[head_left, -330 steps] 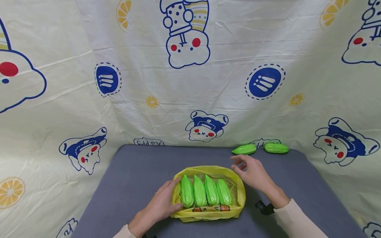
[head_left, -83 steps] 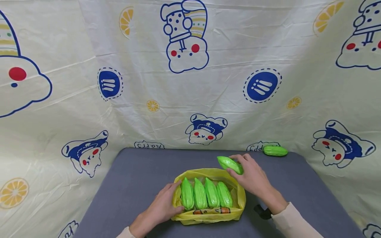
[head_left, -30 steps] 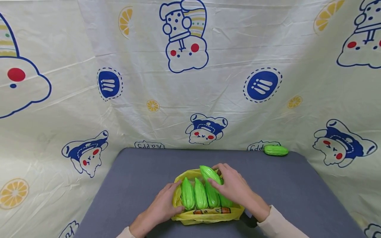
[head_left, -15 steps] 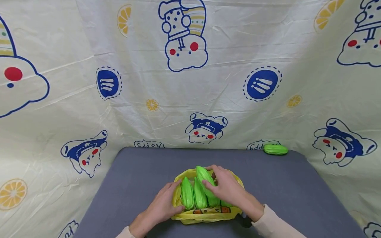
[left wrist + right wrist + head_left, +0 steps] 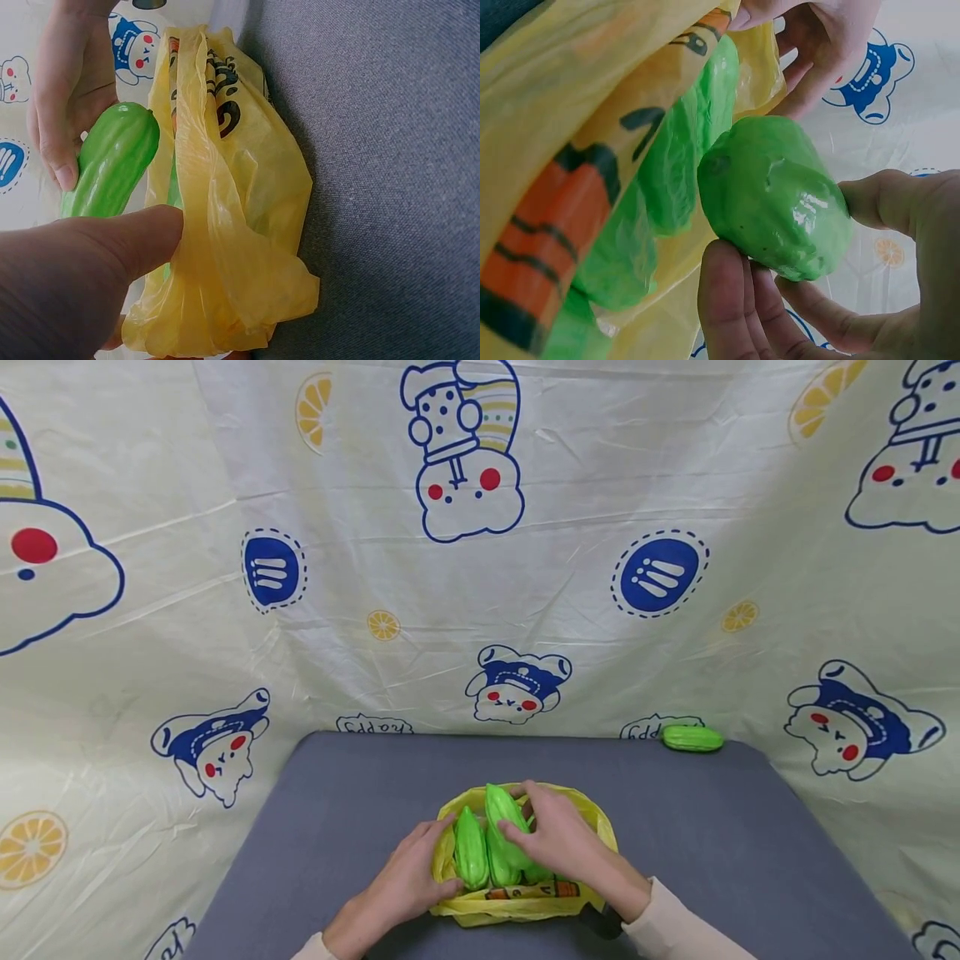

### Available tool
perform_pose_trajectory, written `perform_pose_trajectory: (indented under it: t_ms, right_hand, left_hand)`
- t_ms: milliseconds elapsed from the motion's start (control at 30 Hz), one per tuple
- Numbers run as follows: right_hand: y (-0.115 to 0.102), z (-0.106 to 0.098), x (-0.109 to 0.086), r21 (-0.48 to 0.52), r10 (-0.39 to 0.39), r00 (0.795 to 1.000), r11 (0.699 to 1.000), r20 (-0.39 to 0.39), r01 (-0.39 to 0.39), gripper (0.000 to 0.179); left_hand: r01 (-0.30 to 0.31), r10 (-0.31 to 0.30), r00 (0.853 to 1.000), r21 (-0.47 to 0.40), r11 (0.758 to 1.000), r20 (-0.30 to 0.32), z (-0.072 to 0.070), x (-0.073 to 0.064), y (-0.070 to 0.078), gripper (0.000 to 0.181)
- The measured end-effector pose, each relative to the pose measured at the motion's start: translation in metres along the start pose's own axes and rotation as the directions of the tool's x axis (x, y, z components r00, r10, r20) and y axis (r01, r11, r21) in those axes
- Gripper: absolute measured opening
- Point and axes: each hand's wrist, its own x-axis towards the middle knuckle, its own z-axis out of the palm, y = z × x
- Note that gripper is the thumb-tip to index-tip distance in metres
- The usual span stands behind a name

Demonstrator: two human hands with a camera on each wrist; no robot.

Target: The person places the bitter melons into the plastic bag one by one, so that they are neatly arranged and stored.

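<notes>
My right hand [image 5: 558, 835] holds a ridged green gourd [image 5: 504, 810] over the yellow plastic bag [image 5: 480, 910], thumb on one side and fingers on the other. In the right wrist view the rounded end of that gourd [image 5: 776, 199] faces the camera, above the others in the bag. My left hand [image 5: 408, 868] grips the bag's left end; in the left wrist view its thumb [image 5: 146, 232] lies against the bag's rim. Inside the bag, several more gourds lie side by side, the leftmost gourd [image 5: 471, 852] in plain sight and those to the right partly hidden by my right hand.
One more green gourd [image 5: 692, 738] lies at the far right corner of the grey table [image 5: 360, 793]. Behind the table hangs a pale printed sheet [image 5: 322, 577]. The bag stands near the table's front middle, its mouth spread wide.
My right hand took a gourd from the table's back edge, leaving one there, and brought it over the bag. Lately it moved left and slightly lower. My left hand stayed on the bag.
</notes>
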Motion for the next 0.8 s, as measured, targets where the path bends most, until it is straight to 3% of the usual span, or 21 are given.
perform_pose_trajectory:
  t_ms: [200,533,800]
  right_hand:
    - [-0.001,0.007,0.001,0.012,-0.016,1.000,1.000,-0.005,0.017,0.051]
    - [0.001,0.016,0.003,0.040,-0.107,0.994,0.994,0.028,0.106,0.057]
    - [-0.002,0.018,0.004,0.039,-0.126,0.991,0.992,0.054,0.124,0.056]
  left_hand:
    - [0.004,-0.004,1.000,-0.001,1.000,0.003,0.000,0.000,-0.001,0.096]
    - [-0.015,0.015,1.000,-0.006,1.000,-0.007,-0.001,-0.002,-0.002,0.097]
    - [-0.006,0.007,1.000,-0.024,1.000,0.025,-0.003,-0.002,-0.003,0.098]
